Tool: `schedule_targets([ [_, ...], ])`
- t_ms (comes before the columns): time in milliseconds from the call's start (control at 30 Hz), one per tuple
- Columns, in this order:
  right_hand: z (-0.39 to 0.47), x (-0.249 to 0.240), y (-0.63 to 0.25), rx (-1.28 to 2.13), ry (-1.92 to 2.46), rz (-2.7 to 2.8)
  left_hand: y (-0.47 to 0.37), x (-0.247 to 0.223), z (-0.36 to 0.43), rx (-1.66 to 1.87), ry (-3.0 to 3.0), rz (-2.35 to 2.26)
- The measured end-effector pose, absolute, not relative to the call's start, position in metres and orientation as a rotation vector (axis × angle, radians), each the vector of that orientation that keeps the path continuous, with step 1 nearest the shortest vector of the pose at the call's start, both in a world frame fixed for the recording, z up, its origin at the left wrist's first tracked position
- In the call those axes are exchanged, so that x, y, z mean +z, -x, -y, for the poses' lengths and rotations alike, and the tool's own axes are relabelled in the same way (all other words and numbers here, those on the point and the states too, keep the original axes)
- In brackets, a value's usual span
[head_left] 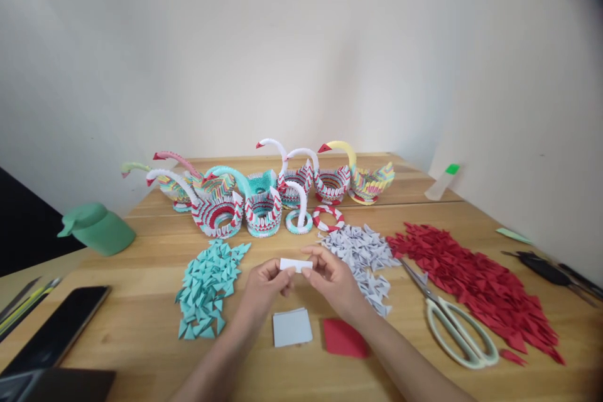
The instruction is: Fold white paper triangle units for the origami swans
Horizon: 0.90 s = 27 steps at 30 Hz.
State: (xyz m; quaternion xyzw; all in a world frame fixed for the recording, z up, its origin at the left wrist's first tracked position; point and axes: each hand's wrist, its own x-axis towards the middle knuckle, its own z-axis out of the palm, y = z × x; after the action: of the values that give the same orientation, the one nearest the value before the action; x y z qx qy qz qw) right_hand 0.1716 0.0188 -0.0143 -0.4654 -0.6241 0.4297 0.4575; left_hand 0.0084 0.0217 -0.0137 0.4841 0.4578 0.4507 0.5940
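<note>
A small folded white paper strip (296, 265) is held level between my two hands, above the wooden table (155, 301). My left hand (268, 281) pinches its left end, and my right hand (331, 276) grips its right end with the thumb on the front. Below them lie a stack of white paper sheets (293, 328) and a stack of red paper sheets (345, 337). Left of my hands is a pile of teal folded triangles (207, 289); white triangles (360, 248) lie beside my right hand, and red triangles (475, 282) spread farther right.
Several paper swans (264, 210) stand at the back, with a red and white ring (328, 218) in front. Scissors (459, 330) lie at the right, a black-handled tool (541, 267) beyond. A green container (98, 228) and a phone (59, 326) are at the left.
</note>
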Motion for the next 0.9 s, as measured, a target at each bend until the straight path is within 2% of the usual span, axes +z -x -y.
schedule_targets([
  [467, -0.0195, -0.0118, -0.1713, 0.963, 1.202, 1.564, -0.0033, -0.0162, -0.025, 1.164, -1.0, -0.997],
  [700, -0.02, -0.0172, -0.1709, 0.965, 1.168, 1.562, -0.0087, -0.0205, -0.0229, 1.006, -1.12, -1.04],
  [900, -0.02, -0.0173, -0.1717, 0.977, 1.172, 1.597, -0.0017, -0.0152, -0.0238, 1.061, -1.036, -1.01],
])
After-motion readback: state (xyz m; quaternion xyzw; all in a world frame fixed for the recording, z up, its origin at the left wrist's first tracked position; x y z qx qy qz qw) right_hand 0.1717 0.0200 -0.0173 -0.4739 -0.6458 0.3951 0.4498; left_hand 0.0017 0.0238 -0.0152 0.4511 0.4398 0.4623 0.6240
